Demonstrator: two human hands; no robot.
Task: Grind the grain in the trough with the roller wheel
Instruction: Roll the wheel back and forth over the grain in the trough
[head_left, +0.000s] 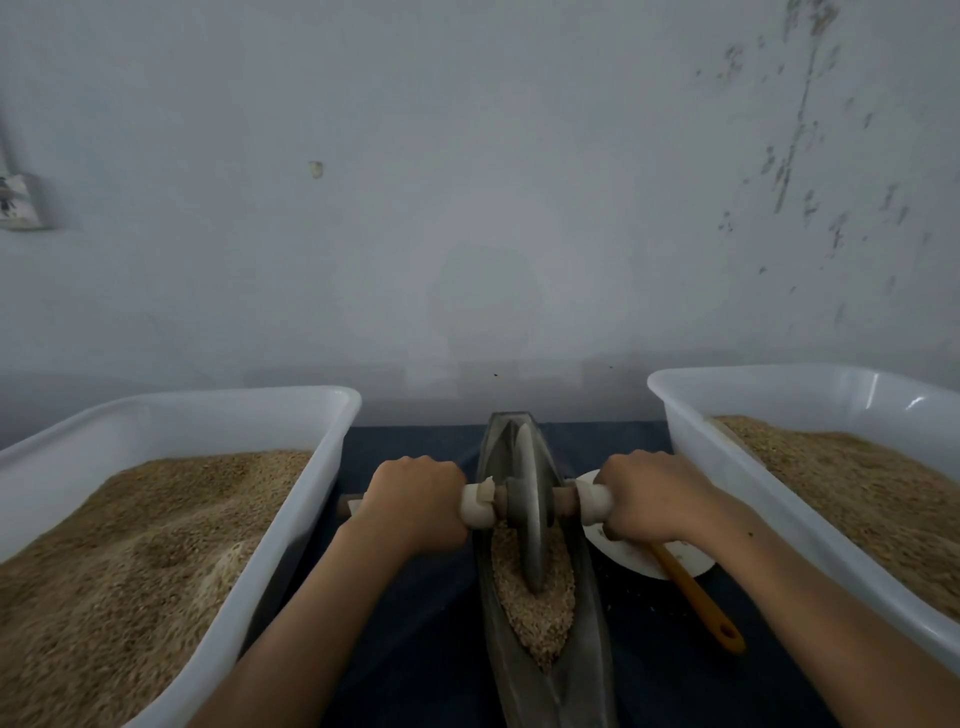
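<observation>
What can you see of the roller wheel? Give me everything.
The roller wheel is a thin grey disc, metal or stone by its look, standing upright on edge in the narrow boat-shaped trough. A brown wooden-looking axle runs through its hub, with white wrapping on both sides. The left hand and right hand each grip one end. Its lower rim sits in the grain, near the trough's middle.

Two bare forearms, left hand, right hand, sleeveless.

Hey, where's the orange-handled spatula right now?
In the head view, the orange-handled spatula lies right of the trough, its tip on a white plate beneath the right hand.
</observation>
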